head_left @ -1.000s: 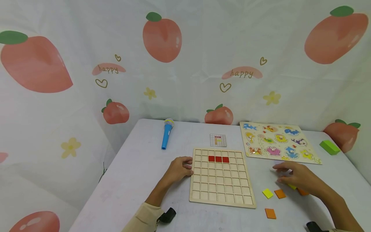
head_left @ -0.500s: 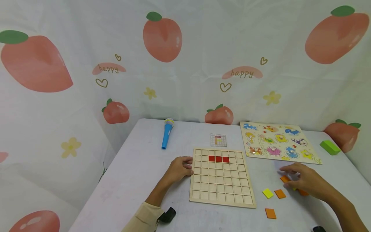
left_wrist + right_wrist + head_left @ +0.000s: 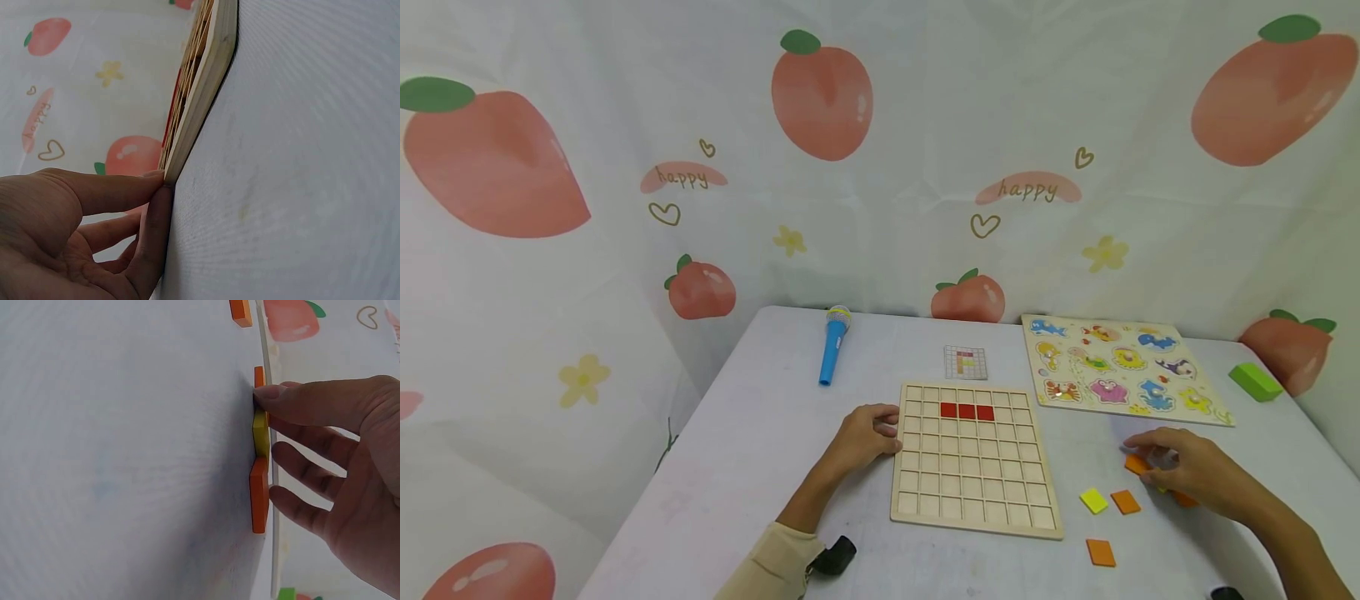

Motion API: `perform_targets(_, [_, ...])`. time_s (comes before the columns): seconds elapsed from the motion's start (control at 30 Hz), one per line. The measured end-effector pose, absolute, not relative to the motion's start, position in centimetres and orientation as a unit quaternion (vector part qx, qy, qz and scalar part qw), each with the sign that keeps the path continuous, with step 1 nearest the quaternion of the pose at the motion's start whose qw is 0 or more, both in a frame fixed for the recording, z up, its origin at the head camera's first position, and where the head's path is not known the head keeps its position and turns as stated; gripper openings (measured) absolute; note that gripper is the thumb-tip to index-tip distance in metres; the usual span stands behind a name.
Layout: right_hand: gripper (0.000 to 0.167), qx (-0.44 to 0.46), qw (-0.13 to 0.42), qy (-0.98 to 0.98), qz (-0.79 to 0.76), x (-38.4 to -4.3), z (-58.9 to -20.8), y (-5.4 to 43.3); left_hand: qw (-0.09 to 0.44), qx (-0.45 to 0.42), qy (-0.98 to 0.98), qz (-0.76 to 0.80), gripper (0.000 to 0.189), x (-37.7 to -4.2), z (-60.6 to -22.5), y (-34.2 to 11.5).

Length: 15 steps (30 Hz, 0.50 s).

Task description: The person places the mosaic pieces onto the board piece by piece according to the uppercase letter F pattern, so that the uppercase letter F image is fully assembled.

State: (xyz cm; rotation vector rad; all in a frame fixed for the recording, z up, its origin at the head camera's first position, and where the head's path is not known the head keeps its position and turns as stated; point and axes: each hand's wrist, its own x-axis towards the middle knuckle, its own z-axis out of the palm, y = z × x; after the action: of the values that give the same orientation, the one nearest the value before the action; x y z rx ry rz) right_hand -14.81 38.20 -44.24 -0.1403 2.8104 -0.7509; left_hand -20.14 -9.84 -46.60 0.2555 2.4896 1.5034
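Observation:
My left hand (image 3: 861, 437) is at the left edge of a wooden grid board (image 3: 958, 467). In the left wrist view its thumb and index finger pinch the board's rim (image 3: 203, 94). Three red tiles (image 3: 967, 412) lie side by side in the board's second row. To the right of the board, my right hand (image 3: 1191, 462) has thumb and index finger around an orange tile (image 3: 1136, 464), low on the table. Just below that hand, in the right wrist view, are a yellow tile (image 3: 260, 432) and another orange tile (image 3: 259, 495), partly covered by the hand in the head view.
Between board and right hand lie a yellow tile (image 3: 1093, 501) and orange tiles (image 3: 1125, 502), one nearer the front. A pattern card (image 3: 966, 363) sits behind the board. Farther back are an animal puzzle (image 3: 1123, 367), a green block (image 3: 1255, 381) and a blue toy microphone (image 3: 831, 350).
My right hand has shifted a little to the right and down, and an orange tile now shows between its thumb and index finger. The left hand and board have stayed put.

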Motion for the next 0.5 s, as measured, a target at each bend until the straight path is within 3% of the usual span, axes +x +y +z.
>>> perform_targets(0.5, [0.041, -0.049, 0.136, 0.964, -0.224, -15.21, -44.06, 38.08, 0.108, 0.090, 0.848, 0.510, 0.056, -20.20, -46.72, -9.85])
